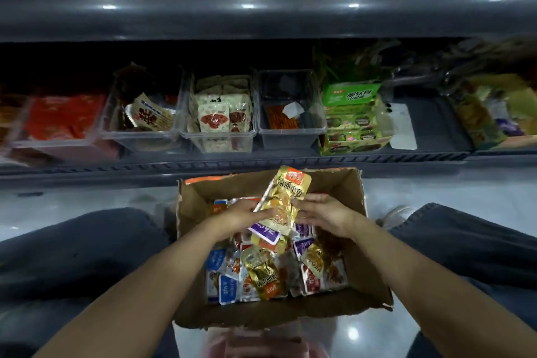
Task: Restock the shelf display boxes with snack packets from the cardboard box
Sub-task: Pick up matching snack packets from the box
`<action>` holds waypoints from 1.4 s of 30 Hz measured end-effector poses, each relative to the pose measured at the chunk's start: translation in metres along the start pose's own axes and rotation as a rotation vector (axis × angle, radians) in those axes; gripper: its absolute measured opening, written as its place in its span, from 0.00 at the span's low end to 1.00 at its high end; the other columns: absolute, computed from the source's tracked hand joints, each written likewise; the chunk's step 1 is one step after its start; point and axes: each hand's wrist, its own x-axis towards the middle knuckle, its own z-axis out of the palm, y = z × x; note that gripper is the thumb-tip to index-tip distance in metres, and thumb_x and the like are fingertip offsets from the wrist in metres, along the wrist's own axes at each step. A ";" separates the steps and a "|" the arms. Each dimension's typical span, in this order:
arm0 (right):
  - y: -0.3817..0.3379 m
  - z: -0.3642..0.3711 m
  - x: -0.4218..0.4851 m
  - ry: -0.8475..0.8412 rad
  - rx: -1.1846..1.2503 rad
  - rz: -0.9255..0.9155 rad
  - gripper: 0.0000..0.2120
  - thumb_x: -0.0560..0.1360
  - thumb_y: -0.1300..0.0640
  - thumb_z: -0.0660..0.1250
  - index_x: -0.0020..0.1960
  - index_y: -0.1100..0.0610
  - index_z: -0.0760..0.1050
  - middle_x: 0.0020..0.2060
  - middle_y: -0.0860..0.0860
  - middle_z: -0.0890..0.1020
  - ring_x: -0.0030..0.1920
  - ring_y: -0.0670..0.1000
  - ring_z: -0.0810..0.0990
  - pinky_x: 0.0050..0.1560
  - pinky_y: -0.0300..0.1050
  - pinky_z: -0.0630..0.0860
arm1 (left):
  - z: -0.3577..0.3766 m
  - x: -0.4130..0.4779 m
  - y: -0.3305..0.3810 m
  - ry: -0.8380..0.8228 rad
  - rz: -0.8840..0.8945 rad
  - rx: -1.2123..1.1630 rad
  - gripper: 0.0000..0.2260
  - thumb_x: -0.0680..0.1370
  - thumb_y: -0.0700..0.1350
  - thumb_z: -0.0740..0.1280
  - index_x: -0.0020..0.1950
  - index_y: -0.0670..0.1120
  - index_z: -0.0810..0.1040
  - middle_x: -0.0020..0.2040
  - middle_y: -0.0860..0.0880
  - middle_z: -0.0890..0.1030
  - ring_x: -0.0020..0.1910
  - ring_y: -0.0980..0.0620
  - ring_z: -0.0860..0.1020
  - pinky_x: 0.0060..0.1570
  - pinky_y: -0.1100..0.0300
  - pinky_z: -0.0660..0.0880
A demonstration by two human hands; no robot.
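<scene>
Left hand [247,216] and right hand [322,212] gripped gold packets [286,197] at centre frame; slick foil could slip into the box [334,180].

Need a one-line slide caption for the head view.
Left hand and right hand hold a gold snack packet over the cardboard box, below the shelf's clear display bins.

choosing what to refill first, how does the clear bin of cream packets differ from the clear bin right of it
The bin of cream packets is nearly full; the bin right of it is almost empty. The cream bin's packets are cream and red; the right bin holds an orange packet and a white slip. Both are clear plastic, side by side.
</scene>
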 end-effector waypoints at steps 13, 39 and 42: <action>-0.077 0.037 -0.104 0.290 0.024 -0.497 0.15 0.69 0.55 0.73 0.54 0.58 0.79 0.50 0.55 0.84 0.53 0.57 0.82 0.60 0.54 0.75 | -0.003 -0.102 0.086 0.331 0.446 -0.300 0.16 0.78 0.49 0.65 0.65 0.51 0.71 0.58 0.50 0.80 0.53 0.53 0.79 0.56 0.57 0.75; -0.151 0.073 -0.159 0.361 -0.113 -0.626 0.11 0.71 0.53 0.72 0.50 0.56 0.79 0.44 0.53 0.86 0.45 0.52 0.85 0.52 0.49 0.78 | -0.055 -0.174 0.137 0.491 0.659 -0.349 0.05 0.79 0.45 0.64 0.53 0.47 0.78 0.45 0.51 0.82 0.42 0.56 0.80 0.37 0.70 0.75; -0.161 0.077 -0.161 0.318 -0.058 -0.617 0.09 0.71 0.54 0.71 0.50 0.57 0.78 0.41 0.52 0.86 0.41 0.51 0.85 0.50 0.49 0.79 | -0.060 -0.179 0.137 0.383 0.651 -0.254 0.06 0.79 0.44 0.65 0.55 0.48 0.78 0.45 0.53 0.82 0.42 0.58 0.80 0.36 0.69 0.76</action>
